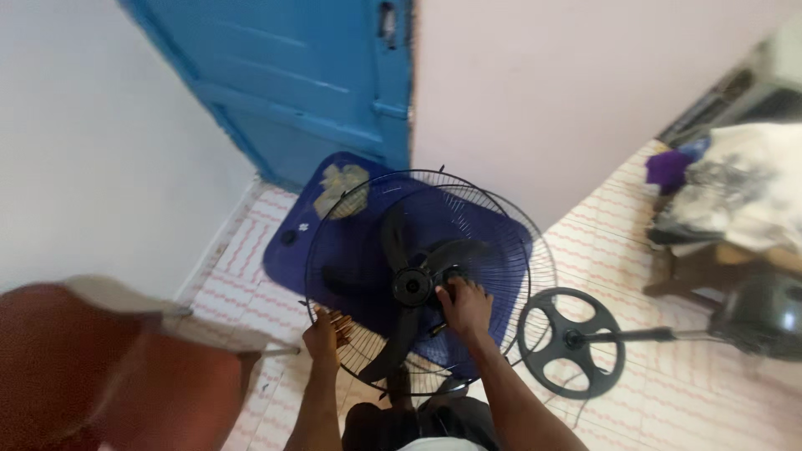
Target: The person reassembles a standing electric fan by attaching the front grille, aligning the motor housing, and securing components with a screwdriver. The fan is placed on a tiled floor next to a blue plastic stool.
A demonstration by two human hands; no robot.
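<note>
Fingers of the right hand point(464, 302) curl around the black hub point(413, 286) at the middle of the fan blades point(393, 276), gripping there. Left hand point(324, 334) pinches the lower rim of the round wire fan guard point(351, 250), fingers closed on the wires. That fan head sits upright over a dark blue mat point(493, 225) on pink-patterned floor tiles point(618, 217). Just right lies a black spoked stand base point(571, 341) on its pole. Behind stand a blue door point(292, 75) and pale walls point(535, 92).

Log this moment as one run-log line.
left hand: grips fan guard rim | right hand: at blade hub | fan base: on floor, right
</note>
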